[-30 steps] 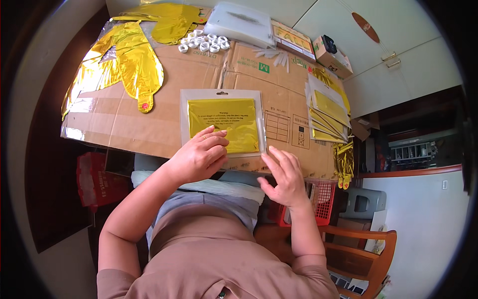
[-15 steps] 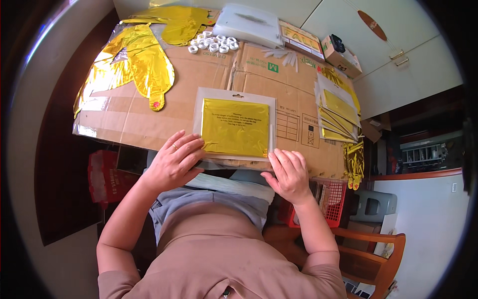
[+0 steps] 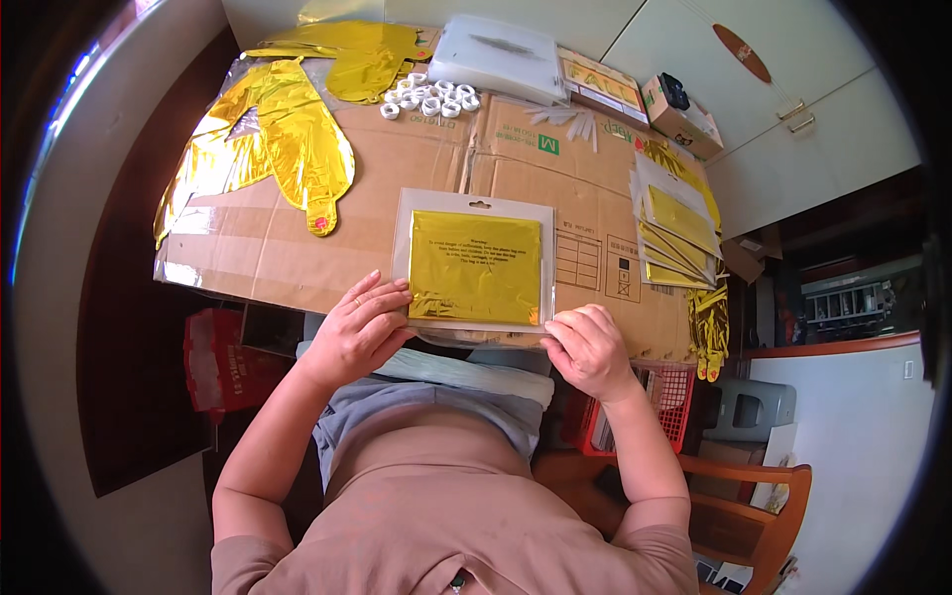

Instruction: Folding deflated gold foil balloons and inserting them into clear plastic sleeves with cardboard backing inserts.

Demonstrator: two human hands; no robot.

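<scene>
— Packet [image 3: 476,263] first: where does yours lie?
— Flat on the cardboard-covered bench [image 3: 397,169], gold foil sheet sealed inside; your left hand [image 3: 359,332] presses its near-left corner, fingers spread, and your right hand [image 3: 587,349] curls on its near-right edge.

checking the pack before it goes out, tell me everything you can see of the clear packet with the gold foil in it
The clear packet is a flat, see-through plastic sleeve with a whitish border and a small hang slot at its top edge. A folded gold foil sheet fills most of it, with small dark print too fine to read. It lies flat on the cardboard sheet, its near edge at the cardboard's edge. The left hand presses its lower left corner; the right hand touches its lower right corner.
</scene>
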